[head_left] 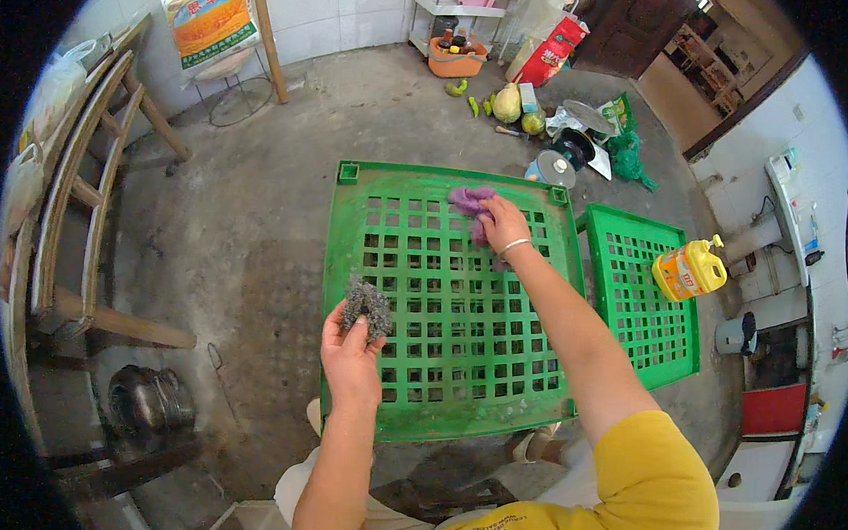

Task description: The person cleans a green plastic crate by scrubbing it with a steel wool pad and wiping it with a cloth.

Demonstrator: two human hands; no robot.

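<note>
A green plastic rack shelf [457, 339] with a grid of square holes lies in front of me, dirt on its surface. My right hand [504, 223] reaches to its far part, fingers closed on a purple cloth [472, 201] that rests against the grid. A bracelet circles that wrist. My left hand [354, 347] is at the shelf's left edge and grips a grey steel wool scourer [367, 306] between thumb and fingers. Part of the cloth under the right hand is hidden.
A second green shelf [635, 295] at the right bears a yellow detergent jug [688, 270]. Far right are pots [553, 170], vegetables [507, 103] and a red bag [551, 53]. A wooden frame [90, 197] stands left, near a metal pot [147, 401].
</note>
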